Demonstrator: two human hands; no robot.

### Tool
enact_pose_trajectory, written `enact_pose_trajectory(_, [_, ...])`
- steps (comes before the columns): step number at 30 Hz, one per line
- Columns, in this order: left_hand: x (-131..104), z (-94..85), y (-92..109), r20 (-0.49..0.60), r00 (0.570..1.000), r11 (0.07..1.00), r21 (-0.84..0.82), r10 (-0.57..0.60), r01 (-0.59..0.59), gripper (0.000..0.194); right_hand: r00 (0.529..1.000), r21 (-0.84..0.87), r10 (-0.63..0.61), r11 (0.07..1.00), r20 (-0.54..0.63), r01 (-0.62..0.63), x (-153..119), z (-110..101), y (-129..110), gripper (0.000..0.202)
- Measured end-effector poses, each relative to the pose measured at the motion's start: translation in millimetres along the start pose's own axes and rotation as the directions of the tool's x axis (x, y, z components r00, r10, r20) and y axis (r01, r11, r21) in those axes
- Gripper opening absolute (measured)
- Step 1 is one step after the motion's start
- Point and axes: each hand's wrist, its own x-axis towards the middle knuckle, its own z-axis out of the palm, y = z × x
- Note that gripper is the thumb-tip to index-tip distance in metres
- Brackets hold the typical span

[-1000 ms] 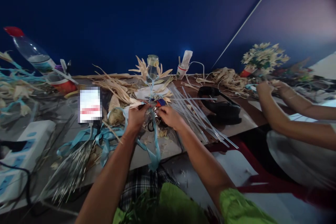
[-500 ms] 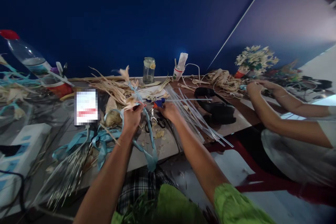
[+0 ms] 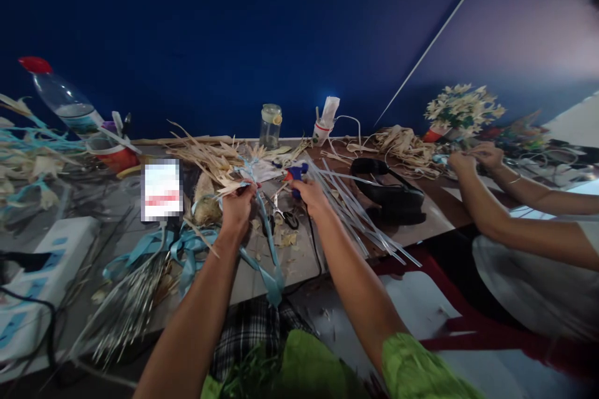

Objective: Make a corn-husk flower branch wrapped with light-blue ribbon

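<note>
Your left hand lies left of the scissors, fingers pinched on a husk flower that stands beyond the scissors, to their left; blue ribbon runs past them toward you. Your right hand, right of the scissors, has its fingers wrapped around a glue gun. The gun's long axis lies roughly crosswise, red end facing the flower, the two apart.

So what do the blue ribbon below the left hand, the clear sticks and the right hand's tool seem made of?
Blue ribbon: probably synthetic satin; soft sheen, limp folds.
Clear sticks: likely plastic or glue; see-through, glossy highlights.
Tool: probably hard plastic; solid blue and red body, finish unclear.
</note>
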Motion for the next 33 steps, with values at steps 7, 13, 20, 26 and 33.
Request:
enact_pose_trajectory(7, [-1, -0.4, 7, 0.043, 0.99, 0.977, -0.161, -0.138, 0.143, 0.023, 0.928, 0.555, -0.109, 0.824, 0.357, -0.117, -25, -12, -28, 0.036])
enact_pose_trajectory(13, [-2, 2.1, 13, 0.058, 0.966, 0.944, -0.204, -0.251, 0.257, 0.023, 0.864, 0.569, -0.183, 0.811, 0.469, -0.138, -26, -8, -24, 0.021])
enact_pose_trajectory(20, [-1, 1.6, 12, 0.081, 0.95, 0.905, -0.287, -0.303, 0.313, 0.019, 0.855, 0.615, -0.257, 0.783, 0.451, -0.088, -27, -11, -16, 0.028])
enact_pose_trajectory(26, [-1, 1.1, 11, 0.086, 0.935, 0.895, -0.272, -0.344, 0.354, 0.02, 0.863, 0.487, -0.269, 0.873, 0.427, 0.031, -28, -19, -17, 0.026])
enact_pose_trajectory(33, [2, -2.3, 7, 0.059, 0.938, 0.891, -0.298, -0.34, 0.342, 0.023, 0.872, 0.25, -0.293, 0.946, 0.392, 0.205, -32, -26, -21, 0.025])
